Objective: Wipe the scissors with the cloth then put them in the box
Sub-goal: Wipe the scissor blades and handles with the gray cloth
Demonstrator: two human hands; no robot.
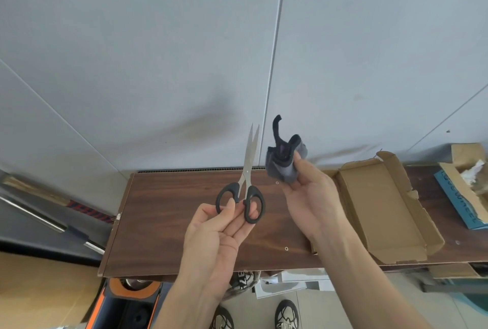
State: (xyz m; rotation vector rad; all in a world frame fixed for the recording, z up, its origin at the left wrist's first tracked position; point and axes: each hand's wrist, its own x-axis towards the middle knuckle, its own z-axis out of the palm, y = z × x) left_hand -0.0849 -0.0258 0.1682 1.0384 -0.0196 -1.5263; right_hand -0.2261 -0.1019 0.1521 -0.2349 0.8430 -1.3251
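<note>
Left hand (219, 225) pinches scissors (247, 178) by black handles, blades barely parted. Right hand (307, 196) fingers closed around bunched cloth (284, 162). Box (380, 207) open, near corner hidden by right forearm.

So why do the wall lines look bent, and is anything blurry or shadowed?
Head view: the wide-angle lens bows the wall seams toward the edges; soft shadows smudge the wall behind the scissors and cloth; both are sharp, as is the box.

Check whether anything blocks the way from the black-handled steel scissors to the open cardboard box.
Nothing on the table does. The black-handled steel scissors are up in the left hand; only the right hand, holding the grey cloth, hangs between them and the open cardboard box.
</note>
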